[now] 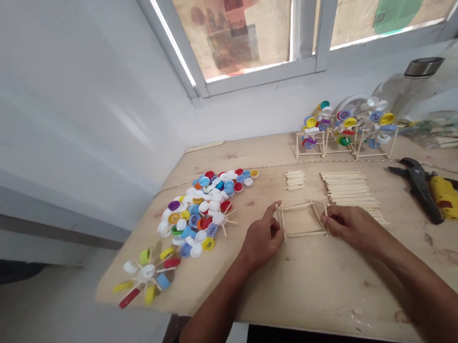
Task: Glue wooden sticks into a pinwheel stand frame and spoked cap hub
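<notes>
Near the edge of the plywood table (322,294), the left hand (264,240) and right hand (351,224) are pinching opposite sides of a square frame of wooden sticks (306,234), fingers clamped on it. To the left, a bottle-cap pinwheel (146,273) and a heap of bottle caps (200,211) are lying. Farther right, stick piles (351,188) and a black-and-yellow hand tool (420,189) are resting, while cap wheels on stick stands (346,129) are standing beneath the window (236,33).

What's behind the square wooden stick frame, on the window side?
Behind the square frame of thin wooden sticks lie a small pile and a larger stack of loose sticks. The right hand hides the frame's right corner and part of the stack.
</notes>
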The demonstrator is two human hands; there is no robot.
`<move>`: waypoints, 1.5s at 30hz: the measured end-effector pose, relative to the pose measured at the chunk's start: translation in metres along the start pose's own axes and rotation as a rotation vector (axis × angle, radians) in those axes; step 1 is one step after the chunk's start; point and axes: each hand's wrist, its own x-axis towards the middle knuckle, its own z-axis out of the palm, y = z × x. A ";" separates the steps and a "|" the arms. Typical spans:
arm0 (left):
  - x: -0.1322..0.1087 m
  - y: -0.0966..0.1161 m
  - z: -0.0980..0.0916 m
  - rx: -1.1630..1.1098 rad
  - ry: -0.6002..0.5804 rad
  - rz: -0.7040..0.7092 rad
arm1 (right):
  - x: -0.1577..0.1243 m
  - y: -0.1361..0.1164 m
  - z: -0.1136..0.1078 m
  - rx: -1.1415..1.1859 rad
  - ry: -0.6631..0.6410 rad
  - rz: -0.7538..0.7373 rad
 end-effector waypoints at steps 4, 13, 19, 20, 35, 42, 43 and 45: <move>0.000 0.001 0.000 -0.004 0.004 -0.004 | 0.000 0.001 -0.002 0.070 -0.032 0.003; 0.000 0.001 0.000 0.003 -0.005 -0.014 | 0.000 -0.002 0.001 0.148 -0.041 0.022; 0.000 0.001 -0.001 -0.004 -0.005 -0.018 | 0.002 -0.002 0.002 0.177 -0.047 0.008; 0.000 0.001 -0.001 -0.006 -0.005 -0.019 | 0.002 -0.003 0.002 0.191 -0.051 0.010; 0.000 -0.001 0.000 0.008 0.015 -0.008 | 0.001 -0.004 0.005 0.201 -0.073 0.002; 0.001 0.002 -0.001 -0.006 0.033 -0.016 | 0.002 -0.004 0.006 0.203 -0.071 0.014; 0.001 0.001 -0.001 -0.012 0.034 -0.016 | 0.002 -0.004 0.006 0.203 -0.074 0.011; 0.001 0.001 -0.001 -0.022 0.034 -0.015 | 0.003 -0.004 0.006 0.205 -0.078 0.006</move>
